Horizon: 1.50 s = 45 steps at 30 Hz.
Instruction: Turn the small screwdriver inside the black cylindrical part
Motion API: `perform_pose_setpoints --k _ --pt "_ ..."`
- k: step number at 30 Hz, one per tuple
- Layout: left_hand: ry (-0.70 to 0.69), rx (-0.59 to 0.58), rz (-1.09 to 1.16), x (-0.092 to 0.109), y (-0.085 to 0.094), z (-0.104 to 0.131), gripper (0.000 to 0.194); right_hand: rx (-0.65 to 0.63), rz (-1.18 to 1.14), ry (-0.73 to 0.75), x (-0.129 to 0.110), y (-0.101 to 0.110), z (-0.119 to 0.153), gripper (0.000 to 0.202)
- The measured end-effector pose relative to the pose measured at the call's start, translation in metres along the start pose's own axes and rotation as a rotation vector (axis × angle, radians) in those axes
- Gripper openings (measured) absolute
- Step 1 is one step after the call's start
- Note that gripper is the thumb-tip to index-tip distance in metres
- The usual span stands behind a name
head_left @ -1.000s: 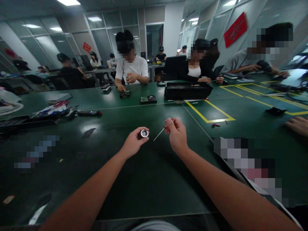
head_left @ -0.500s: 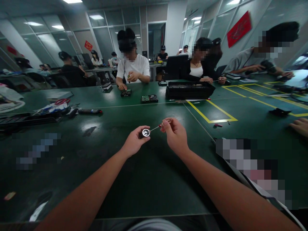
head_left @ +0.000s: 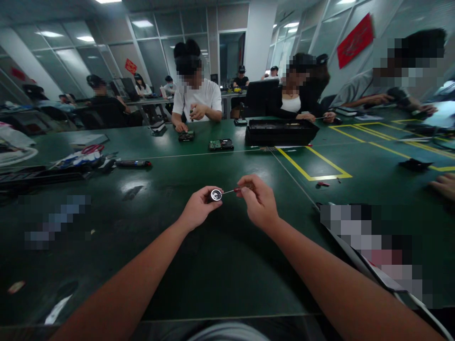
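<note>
My left hand is closed around a small round part with a silver rim, its open face turned toward me. What kind of part it is I cannot make out. Between the thumb and fingers of my right hand is a thin screwdriver with a red-collared handle, held nearly level. Its metal shaft points left and the tip meets the rim of the round part or reaches just inside it. My right fingers hide most of the handle. Both hands are above the green table.
Beyond my hands lie a circuit-board device and a long black housing. A dark pen-like tool and a cluttered pile are at the left. Small red pieces lie right. Co-workers sit across the table; another person's hand rests at the right edge.
The screwdriver lies flatter now, and my right fingers have shifted on its handle, the thumb lower. My left hand still holds the round part in nearly the same place.
</note>
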State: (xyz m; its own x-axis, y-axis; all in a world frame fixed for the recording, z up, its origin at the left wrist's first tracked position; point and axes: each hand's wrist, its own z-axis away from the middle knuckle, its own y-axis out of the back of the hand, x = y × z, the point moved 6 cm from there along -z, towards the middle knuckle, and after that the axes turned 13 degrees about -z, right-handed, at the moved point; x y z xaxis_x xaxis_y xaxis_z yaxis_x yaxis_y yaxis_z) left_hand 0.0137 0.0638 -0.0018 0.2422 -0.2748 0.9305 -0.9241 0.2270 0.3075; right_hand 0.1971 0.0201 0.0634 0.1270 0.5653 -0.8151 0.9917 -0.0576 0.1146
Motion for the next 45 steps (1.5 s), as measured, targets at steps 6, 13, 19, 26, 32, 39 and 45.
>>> perform_pose_setpoints --k 6,13,19,26,32,39,45 --pt "0.014 -0.032 -0.038 0.001 -0.004 0.001 0.045 0.069 0.131 -0.037 -0.003 0.002 -0.003 0.027" --pt "0.008 -0.040 -0.070 -0.001 -0.003 0.001 0.047 0.023 0.071 -0.030 -0.002 0.002 -0.005 0.028" --pt "0.000 -0.064 -0.109 -0.001 -0.006 0.002 0.046 0.016 0.142 -0.086 -0.001 0.003 -0.006 0.030" --pt "0.002 -0.046 -0.080 -0.001 -0.003 0.002 0.048 0.052 0.027 -0.061 0.001 0.001 -0.005 0.023" --pt "-0.069 -0.016 -0.168 0.001 -0.003 0.001 0.043 0.233 -0.294 -0.266 0.035 0.004 -0.007 0.029" --pt "-0.091 0.058 -0.237 -0.004 0.003 0.000 0.043 0.289 -0.243 -0.182 0.025 0.011 -0.007 0.023" --pt "-0.085 0.059 -0.307 -0.002 0.004 0.001 0.042 0.179 -0.148 -0.171 0.021 0.001 -0.003 0.021"
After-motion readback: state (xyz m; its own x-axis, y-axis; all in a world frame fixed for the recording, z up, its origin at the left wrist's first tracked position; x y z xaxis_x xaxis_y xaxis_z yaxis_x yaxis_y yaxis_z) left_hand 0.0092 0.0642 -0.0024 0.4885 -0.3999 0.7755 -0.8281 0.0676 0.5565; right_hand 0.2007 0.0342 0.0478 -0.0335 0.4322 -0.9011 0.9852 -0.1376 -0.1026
